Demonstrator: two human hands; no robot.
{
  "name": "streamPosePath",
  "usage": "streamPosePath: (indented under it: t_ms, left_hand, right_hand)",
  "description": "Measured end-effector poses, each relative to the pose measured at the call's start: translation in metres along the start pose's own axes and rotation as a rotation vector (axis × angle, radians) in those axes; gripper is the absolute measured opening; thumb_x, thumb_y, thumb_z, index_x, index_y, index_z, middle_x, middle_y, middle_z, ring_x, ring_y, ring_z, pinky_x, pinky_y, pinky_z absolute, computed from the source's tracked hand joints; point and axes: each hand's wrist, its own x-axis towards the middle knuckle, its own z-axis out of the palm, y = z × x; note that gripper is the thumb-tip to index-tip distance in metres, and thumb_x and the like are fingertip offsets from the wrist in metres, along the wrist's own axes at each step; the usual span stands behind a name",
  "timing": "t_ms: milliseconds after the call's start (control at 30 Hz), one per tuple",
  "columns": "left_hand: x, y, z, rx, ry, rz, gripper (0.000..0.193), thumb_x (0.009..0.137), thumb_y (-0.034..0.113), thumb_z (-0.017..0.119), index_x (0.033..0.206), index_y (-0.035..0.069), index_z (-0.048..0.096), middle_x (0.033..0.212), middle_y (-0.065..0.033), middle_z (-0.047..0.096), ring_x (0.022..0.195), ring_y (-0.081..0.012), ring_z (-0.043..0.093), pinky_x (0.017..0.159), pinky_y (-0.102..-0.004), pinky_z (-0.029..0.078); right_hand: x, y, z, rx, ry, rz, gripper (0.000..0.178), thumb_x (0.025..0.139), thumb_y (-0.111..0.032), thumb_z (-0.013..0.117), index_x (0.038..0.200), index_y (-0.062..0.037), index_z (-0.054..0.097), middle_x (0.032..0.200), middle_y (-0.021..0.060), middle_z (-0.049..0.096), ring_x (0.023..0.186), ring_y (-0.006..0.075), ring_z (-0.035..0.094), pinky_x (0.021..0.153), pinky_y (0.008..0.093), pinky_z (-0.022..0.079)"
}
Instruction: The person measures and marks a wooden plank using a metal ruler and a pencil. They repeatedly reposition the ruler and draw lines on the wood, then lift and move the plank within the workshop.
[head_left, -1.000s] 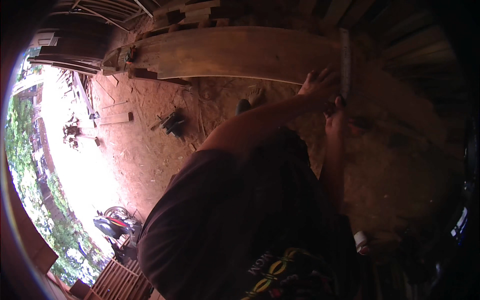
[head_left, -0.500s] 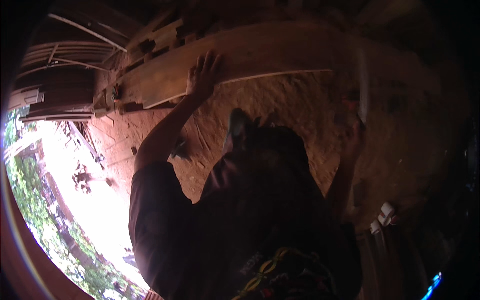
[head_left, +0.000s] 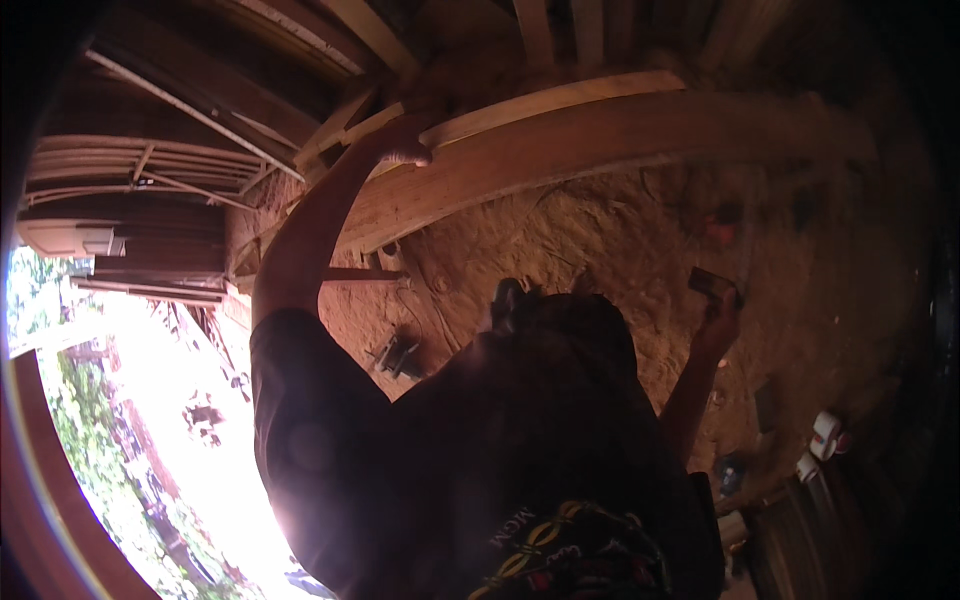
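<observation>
A long wooden board (head_left: pixel 560 165) stretches across the far side of the work area, bowed by the lens. At its left part my left hand (head_left: pixel 402 147) grips the far edge, with the thumb on the near side and the other fingers mostly hidden. My right hand (head_left: pixel 720 325) is off to the right, well apart from the board. It is closed around a small dark block-shaped tool (head_left: pixel 711 283), whose exact kind is unclear in the dim light. A paler strip of wood (head_left: pixel 560 105) lies along the board's far side.
Sandy brown ground (head_left: pixel 540 235) lies around my feet. A dark tool (head_left: pixel 396 354) rests there at left. A reddish thing (head_left: pixel 720 225) shows dimly at right, and white cylindrical things (head_left: pixel 824 435) sit lower right. Stacked timber (head_left: pixel 150 150) stands at far left.
My left hand has gone from lying flat on the board's face to gripping its far edge. The board looks turned, and my right hand is lower, the tool now clearer.
</observation>
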Motion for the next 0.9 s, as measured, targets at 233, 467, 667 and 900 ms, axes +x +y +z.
streamPosePath:
  t_ms: [233, 467, 667, 900]
  left_hand:
    - [0.007, -0.029, 0.039, 0.213, 0.220, 0.391, 0.096, 0.072, 0.017, 0.081, 0.158, 0.012, 0.039, 0.154, -0.0185, 0.049, 0.139, -0.0358, 0.050, 0.114, -0.0457, 0.043]
    - [-0.027, 0.005, 0.181, 0.317, 0.444, 0.088, 0.106, 0.077, 0.011, 0.080, 0.166, 0.023, 0.023, 0.169, -0.0120, 0.029, 0.150, -0.0418, 0.035, 0.118, -0.0550, 0.035]
    - [-0.028, 0.017, 0.209, 0.306, 0.489, 0.071, 0.109, 0.076, 0.014, 0.083, 0.166, 0.019, 0.021, 0.171, -0.0149, 0.021, 0.153, -0.0441, 0.028, 0.119, -0.0592, 0.032]
    - [-0.017, 0.053, 0.175, 0.077, 0.275, 0.053, 0.115, 0.078, 0.052, 0.084, 0.166, 0.017, 0.018, 0.172, -0.0183, 0.015, 0.156, -0.0438, 0.019, 0.118, -0.0630, 0.029]
  right_hand:
    - [-0.046, 0.014, -0.001, 0.055, 0.105, -0.087, 0.038, 0.097, -0.031, 0.075, 0.125, -0.0084, 0.067, 0.114, 0.0037, 0.068, 0.100, 0.0167, 0.063, 0.083, 0.0348, 0.049]
    - [-0.062, 0.018, 0.040, 0.134, 0.061, -0.023, 0.037, 0.097, -0.035, 0.074, 0.123, -0.0100, 0.067, 0.111, 0.0020, 0.068, 0.097, 0.0156, 0.064, 0.083, 0.0377, 0.050]
    - [-0.055, 0.033, 0.099, 0.018, -0.192, 0.021, 0.039, 0.096, -0.039, 0.075, 0.115, -0.0060, 0.070, 0.099, 0.0018, 0.068, 0.085, 0.0130, 0.064, 0.070, 0.0323, 0.053]
    - [-0.035, 0.072, 0.186, -0.074, -0.477, 0.087, 0.037, 0.097, -0.037, 0.074, 0.111, -0.0035, 0.071, 0.094, 0.0024, 0.067, 0.073, 0.0118, 0.063, 0.062, 0.0318, 0.055]
